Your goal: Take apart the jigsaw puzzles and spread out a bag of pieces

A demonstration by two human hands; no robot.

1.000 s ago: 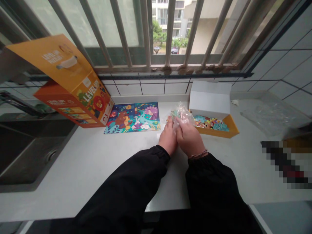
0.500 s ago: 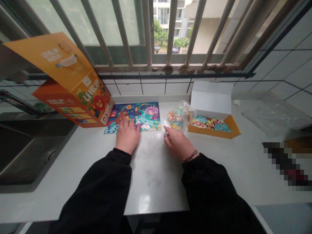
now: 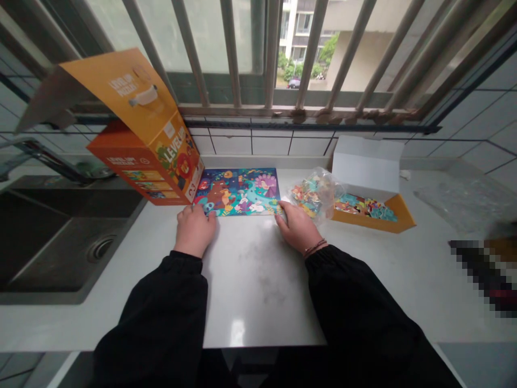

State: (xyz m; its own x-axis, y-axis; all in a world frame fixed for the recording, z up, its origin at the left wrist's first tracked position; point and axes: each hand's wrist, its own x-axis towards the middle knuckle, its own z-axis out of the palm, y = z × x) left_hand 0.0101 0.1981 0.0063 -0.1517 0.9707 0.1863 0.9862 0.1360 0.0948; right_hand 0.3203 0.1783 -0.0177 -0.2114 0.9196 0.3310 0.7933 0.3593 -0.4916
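A colourful animal jigsaw puzzle (image 3: 242,191) lies flat at the back of the counter. At its lower left corner is my left hand (image 3: 194,229), fingers curled over the corner and thumb along the front edge. My right hand (image 3: 299,226) holds the lower right corner between thumb and fingers. Just beyond my right hand sits a clear plastic bag (image 3: 317,194) of loose puzzle pieces. Beside the bag stands an open yellow box (image 3: 374,223) with more pieces inside and its white lid raised.
An orange puzzle carton (image 3: 139,167) with its flap up stands left of the puzzle, near the dark sink (image 3: 76,242) and faucet (image 3: 44,156). Crumpled clear plastic (image 3: 464,194) lies at the far right. Window bars (image 3: 232,54) rise behind the white counter (image 3: 250,302).
My left hand has slid off the puzzle's face to its lower left corner. My right hand has come to the lower right corner. The camera view has shifted left.
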